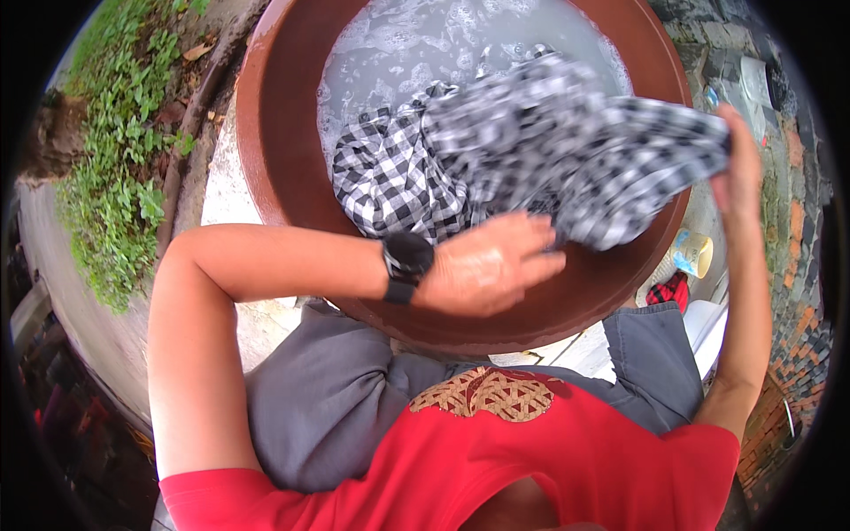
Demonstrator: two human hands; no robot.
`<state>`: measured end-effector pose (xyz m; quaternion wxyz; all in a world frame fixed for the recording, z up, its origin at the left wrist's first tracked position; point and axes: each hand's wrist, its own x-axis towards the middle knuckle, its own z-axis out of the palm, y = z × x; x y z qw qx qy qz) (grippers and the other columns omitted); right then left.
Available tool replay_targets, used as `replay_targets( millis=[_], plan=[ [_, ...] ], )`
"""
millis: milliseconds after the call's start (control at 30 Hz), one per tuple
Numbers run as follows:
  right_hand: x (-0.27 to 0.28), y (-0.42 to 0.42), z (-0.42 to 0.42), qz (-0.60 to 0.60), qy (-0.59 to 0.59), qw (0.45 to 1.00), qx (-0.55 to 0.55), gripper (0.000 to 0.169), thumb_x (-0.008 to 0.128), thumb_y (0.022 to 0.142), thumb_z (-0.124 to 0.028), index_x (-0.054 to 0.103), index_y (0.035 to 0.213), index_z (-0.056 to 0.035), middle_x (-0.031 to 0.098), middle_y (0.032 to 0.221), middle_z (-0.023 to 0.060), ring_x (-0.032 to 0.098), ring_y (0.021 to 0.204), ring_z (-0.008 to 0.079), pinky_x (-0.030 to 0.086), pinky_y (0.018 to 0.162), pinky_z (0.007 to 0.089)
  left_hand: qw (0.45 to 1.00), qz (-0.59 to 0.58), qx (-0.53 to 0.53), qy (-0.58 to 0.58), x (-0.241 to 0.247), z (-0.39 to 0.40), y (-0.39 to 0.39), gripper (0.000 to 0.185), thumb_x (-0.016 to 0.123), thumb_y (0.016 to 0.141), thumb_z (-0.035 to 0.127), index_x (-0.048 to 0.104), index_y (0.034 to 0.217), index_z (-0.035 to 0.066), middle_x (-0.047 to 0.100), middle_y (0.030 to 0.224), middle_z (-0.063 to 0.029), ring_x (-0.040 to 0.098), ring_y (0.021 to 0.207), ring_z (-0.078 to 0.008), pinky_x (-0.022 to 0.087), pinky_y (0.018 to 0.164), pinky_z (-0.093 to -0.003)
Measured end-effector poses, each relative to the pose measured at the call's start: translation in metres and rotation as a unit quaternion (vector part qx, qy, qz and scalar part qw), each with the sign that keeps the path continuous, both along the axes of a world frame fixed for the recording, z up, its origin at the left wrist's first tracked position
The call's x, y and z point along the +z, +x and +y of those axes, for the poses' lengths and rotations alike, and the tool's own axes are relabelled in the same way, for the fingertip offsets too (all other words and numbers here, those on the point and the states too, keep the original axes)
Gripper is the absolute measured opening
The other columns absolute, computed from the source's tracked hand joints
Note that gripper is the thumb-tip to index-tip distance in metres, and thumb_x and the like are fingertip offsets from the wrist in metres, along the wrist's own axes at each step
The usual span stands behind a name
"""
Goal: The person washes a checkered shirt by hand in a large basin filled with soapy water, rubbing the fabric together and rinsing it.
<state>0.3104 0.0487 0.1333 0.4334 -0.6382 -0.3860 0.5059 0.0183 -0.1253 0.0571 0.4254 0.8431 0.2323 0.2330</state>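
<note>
A black-and-white checked cloth lies bunched in a large reddish-brown basin, partly in cloudy, sudsy water. Its right part is lifted, blurred and stretched over the basin's right rim. My right hand grips that end, with the fingers largely behind the cloth. My left hand, with a black watch on the wrist, is over the near inner wall, at the cloth's lower edge. Its fingers are extended and blurred; whether they pinch any fabric cannot be seen.
Beyond the basin's right side are a yellowish cup on its side, a red-and-black checked cloth and a white container. My knees flank the near rim. Green plants grow at left; brick paving lies at right.
</note>
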Motion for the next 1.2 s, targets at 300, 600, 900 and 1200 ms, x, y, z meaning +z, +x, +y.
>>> replay_targets(
  millis=[300, 600, 900, 1200],
  plan=[
    [-0.068, 0.060, 0.008, -0.620, 0.022, 0.725, 0.299, 0.035, 0.057, 0.081, -0.015, 0.058, 0.113, -0.0012, 0.063, 0.099, 0.0146, 0.059, 0.096, 0.0281, 0.042, 0.089, 0.0339, 0.905, 0.304, 0.296, -0.013, -0.079, 0.065, -0.073, 0.055, 0.071, 0.072, 0.024, 0.047, 0.113, -0.003, 0.055, 0.097, -0.0197, 0.053, 0.097, -0.0343, 0.044, 0.082, -0.0421],
    [-0.153, -0.110, -0.073, -0.441, 0.251, 0.597, 0.621, 0.026, 0.064, 0.075, -0.011, 0.055, 0.099, -0.0071, 0.057, 0.107, 0.0127, 0.054, 0.100, 0.0290, 0.046, 0.080, 0.0390, 0.907, 0.325, 0.266, -0.040, -0.110, 0.068, -0.095, 0.020, 0.066, 0.074, 0.018, 0.057, 0.076, 0.000, 0.059, 0.084, -0.0186, 0.060, 0.079, -0.0349, 0.049, 0.069, -0.0422],
    [-0.139, -0.108, -0.092, -0.450, 0.231, 0.675, 0.537, 0.011, 0.062, 0.077, -0.010, 0.054, 0.082, -0.0030, 0.055, 0.092, 0.0119, 0.052, 0.091, 0.0298, 0.044, 0.074, 0.0401, 0.892, 0.256, 0.340, -0.155, -0.108, 0.067, -0.098, 0.015, 0.053, 0.079, 0.011, 0.059, 0.082, -0.003, 0.062, 0.081, -0.0240, 0.062, 0.078, -0.0389, 0.049, 0.068, -0.0442],
    [-0.132, -0.132, -0.080, -0.091, 0.001, 0.926, 0.365, 0.011, 0.055, 0.086, -0.013, 0.057, 0.087, -0.0024, 0.056, 0.084, 0.0027, 0.053, 0.080, 0.0142, 0.043, 0.076, 0.0295, 0.750, -0.328, 0.226, -0.528, -0.054, 0.156, -0.107, 0.033, 0.051, 0.089, 0.027, 0.043, 0.062, 0.011, 0.035, 0.053, 0.0041, 0.037, 0.047, -0.0090, 0.031, 0.043, -0.0258]
  ],
)
